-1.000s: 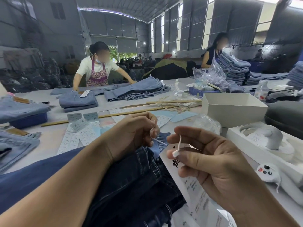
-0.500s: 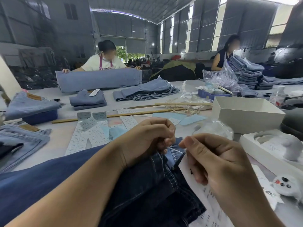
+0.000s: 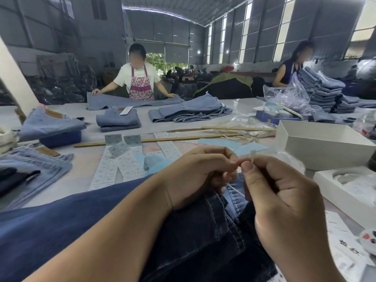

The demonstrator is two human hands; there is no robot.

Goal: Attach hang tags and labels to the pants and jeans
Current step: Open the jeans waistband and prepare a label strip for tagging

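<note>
Above the dark jeans lying at the near edge of the table, the two hands had come together, higher than half a second before, when they worked low against the denim. The left hand had its fingers curled, its thumb and forefinger pinching the thin white tag string; the right hand pinched the same string from the other side, so that the fingertips nearly touched. The hang tag, plain under the right hand earlier, was now hidden behind that hand. Sheets of printed labels lay on the table beyond the left wrist. Across the table the person in the apron now stood upright with a pair of light jeans spread flat, where before it had been held up.
</note>
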